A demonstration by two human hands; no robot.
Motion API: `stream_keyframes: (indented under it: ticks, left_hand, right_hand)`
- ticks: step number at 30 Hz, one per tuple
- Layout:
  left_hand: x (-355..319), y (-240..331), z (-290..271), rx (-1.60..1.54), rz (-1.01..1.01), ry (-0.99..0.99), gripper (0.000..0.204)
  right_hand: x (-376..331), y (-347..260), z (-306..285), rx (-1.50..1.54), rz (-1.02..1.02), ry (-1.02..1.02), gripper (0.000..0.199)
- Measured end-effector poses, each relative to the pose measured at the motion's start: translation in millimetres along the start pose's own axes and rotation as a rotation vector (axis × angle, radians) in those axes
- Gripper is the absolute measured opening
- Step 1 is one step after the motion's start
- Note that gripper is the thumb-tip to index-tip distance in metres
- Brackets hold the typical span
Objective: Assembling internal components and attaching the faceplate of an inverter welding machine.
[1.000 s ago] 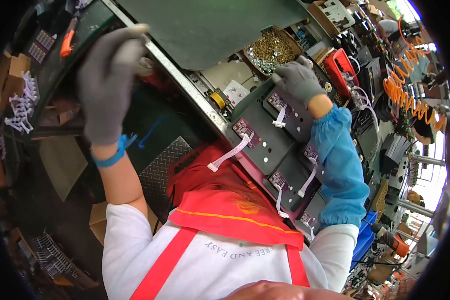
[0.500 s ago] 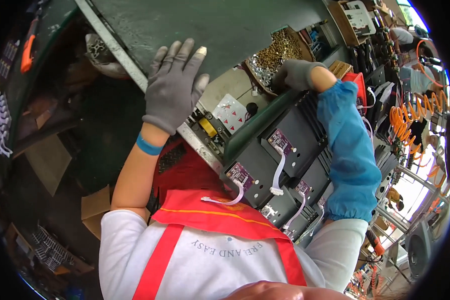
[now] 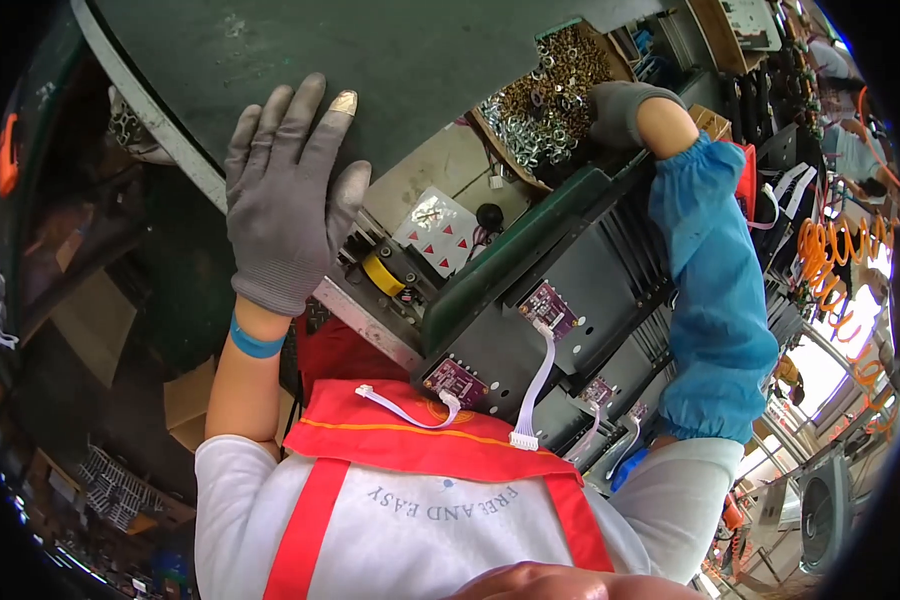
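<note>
My left hand, in a grey glove with a worn fingertip, lies flat with fingers spread at the metal-edged border of the dark green bench top. It holds nothing. My right hand, also gloved, is bent down at the right side of a tray of small fasteners; its fingers are mostly hidden. Brass-coloured screws fill the far part of that tray, and silver fasteners lie in the near part. Below my right forearm stand dark metal panels bearing a purple circuit board with a white cable.
A green padded bar runs between the tray and the panels. Beside it are a white plate with red triangles and a yellow part. Another purple board is close to my apron. Orange coiled hoses hang at the right.
The view has shifted, and bench and left hand now appear farther left. My right hand has drawn toward the tray's right side, showing more of the silver fasteners.
</note>
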State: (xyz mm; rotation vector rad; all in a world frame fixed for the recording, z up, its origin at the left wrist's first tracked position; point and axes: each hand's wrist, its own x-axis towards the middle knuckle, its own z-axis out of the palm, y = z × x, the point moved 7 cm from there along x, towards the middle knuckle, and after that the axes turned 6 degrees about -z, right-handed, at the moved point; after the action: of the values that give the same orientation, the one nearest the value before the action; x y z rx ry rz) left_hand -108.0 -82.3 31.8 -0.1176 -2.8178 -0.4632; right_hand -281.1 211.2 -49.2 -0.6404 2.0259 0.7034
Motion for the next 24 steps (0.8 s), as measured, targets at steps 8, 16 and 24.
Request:
stream_keyframes:
  ticks: [8,16,24]
  left_hand:
    - [-2.4,2.1,0.4,0.022,-0.028,-0.005,0.045]
    - [-8.4,1.1,-1.0,-0.009,-0.022,0.057,0.045]
    - [-9.0,2.2,-4.2,-0.008,0.024,0.164,0.046]
  right_hand:
    - [-21.8,-64.5,-2.0,0.009,0.101,-0.211,0.069]
    - [-27.8,-71.4,-7.4,0.396,0.281,0.048,0.069]
    - [0.6,-17.3,-9.1,0.343,-0.194,0.03,0.051]
